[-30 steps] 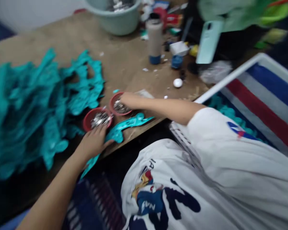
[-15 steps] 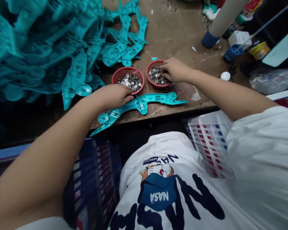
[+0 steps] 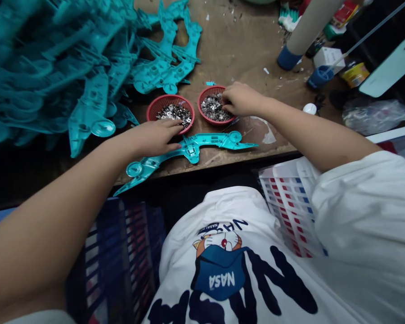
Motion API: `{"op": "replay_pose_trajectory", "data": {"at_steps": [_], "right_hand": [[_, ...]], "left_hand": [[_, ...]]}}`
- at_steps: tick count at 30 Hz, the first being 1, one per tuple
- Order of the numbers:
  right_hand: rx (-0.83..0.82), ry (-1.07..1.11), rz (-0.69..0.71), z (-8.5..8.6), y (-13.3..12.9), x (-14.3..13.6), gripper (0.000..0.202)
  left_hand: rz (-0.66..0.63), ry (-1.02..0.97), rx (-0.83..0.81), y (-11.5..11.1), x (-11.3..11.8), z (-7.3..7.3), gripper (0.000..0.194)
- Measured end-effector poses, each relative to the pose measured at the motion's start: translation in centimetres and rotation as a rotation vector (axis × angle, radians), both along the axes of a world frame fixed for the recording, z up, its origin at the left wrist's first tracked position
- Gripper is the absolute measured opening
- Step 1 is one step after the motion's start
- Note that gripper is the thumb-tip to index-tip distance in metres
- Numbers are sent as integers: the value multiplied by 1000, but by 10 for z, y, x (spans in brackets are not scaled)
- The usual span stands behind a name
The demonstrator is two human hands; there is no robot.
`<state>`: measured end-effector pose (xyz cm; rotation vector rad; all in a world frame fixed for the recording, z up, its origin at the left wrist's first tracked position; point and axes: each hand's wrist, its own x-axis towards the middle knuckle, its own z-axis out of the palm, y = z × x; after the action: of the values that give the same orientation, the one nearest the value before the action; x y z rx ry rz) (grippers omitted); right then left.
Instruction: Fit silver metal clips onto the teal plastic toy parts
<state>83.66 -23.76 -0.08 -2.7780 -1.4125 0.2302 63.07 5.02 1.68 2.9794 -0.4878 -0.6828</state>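
My left hand (image 3: 157,136) lies open with its fingers stretched over the near rim of the left red basket (image 3: 149,108), the thumb apart. Beneath the thumb is a curved turquoise plastic part (image 3: 191,150), lying along the table's front edge. Small shiny metal pieces (image 3: 173,113) fill that basket. My right hand (image 3: 242,99) reaches into the right red basket (image 3: 201,101) with its fingers curled down at more small metal pieces (image 3: 212,107). What those fingertips pinch is hidden.
Similar turquoise parts (image 3: 87,49) form a tall heap at the left. A grey post (image 3: 305,29), a small blue cup (image 3: 319,76), a white box (image 3: 329,59) and a plastic bag (image 3: 374,114) stand or lie at the right. A white crate (image 3: 283,180) is below the table (image 3: 236,54).
The fingers of my left hand have stretched out and the thumb has spread away from them. My right hand stays in its basket. The whole view has shifted slightly.
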Motion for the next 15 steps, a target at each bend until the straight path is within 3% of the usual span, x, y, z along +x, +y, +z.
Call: {"op": "replay_pose_trajectory", "data": {"at_steps": [2, 5, 10, 13, 15], "right_hand": [[20, 4, -49, 10, 1, -4, 29], [111, 17, -135, 27, 1, -11, 31], [200, 102, -92, 51, -3, -13, 31], [213, 115, -107, 75, -14, -10, 33], [212, 157, -210, 95, -23, -6, 37]], "left_hand": [[-3, 9, -5, 2, -3, -4, 83], [-54, -94, -50, -6, -7, 2, 82], [-183, -152, -145, -33, -12, 17, 66], [-268, -94, -160, -42, -12, 9, 66], [-279, -65, -109, -45, -12, 0, 67]]}}
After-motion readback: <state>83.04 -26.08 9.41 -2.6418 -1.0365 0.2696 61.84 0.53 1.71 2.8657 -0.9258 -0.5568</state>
